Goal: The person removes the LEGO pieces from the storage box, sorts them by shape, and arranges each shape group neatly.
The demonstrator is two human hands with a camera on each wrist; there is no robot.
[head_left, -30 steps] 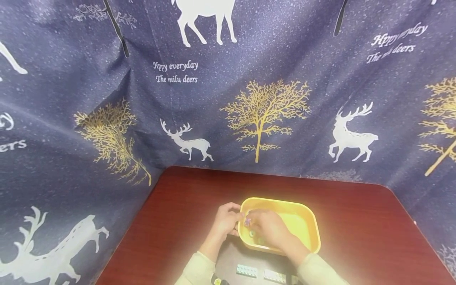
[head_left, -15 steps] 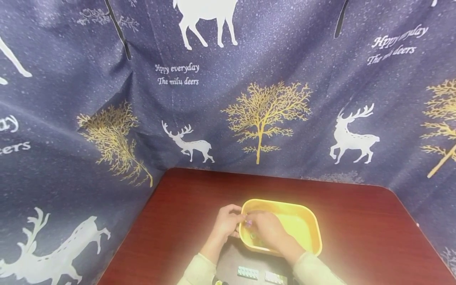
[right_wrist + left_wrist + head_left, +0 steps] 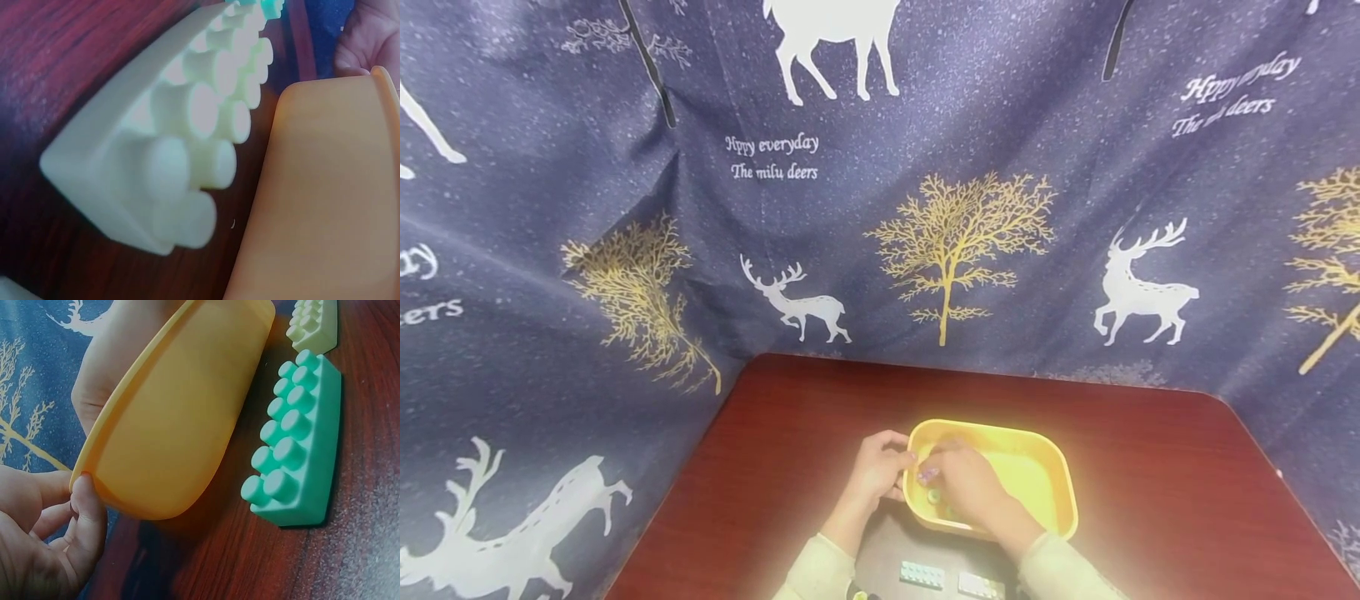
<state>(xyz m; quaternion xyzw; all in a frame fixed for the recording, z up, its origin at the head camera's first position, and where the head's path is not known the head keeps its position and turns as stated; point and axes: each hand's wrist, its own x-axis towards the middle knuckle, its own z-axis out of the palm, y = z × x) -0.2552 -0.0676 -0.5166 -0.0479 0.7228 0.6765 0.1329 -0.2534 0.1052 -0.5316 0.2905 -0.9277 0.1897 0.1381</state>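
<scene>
A yellow plastic tub [image 3: 1064, 492] with rounded corners stands on the table. My left hand [image 3: 876, 467] grips its left rim; the left wrist view shows the thumb [image 3: 87, 509] against the outer wall. My right hand [image 3: 966, 479] is down inside the tub's left half. Its fingertips pinch a small purple piece [image 3: 928, 475], whose exact kind I cannot tell. Just below it, a small green round piece [image 3: 934, 495] lies on the tub floor. The right wrist view has the tub's wall [image 3: 325, 187], which hides the right hand's fingers there.
In front of the tub lie a teal studded building block [image 3: 921, 574] and a pale yellow-green one [image 3: 980, 586], side by side. The dark red table [image 3: 820, 400] extends around them. A blue deer-print cloth [image 3: 850, 217] hangs behind and to the left.
My right hand has drawn the purple piece slightly toward me and away from the left rim, showing more of the green piece. My left hand keeps its grip on the rim.
</scene>
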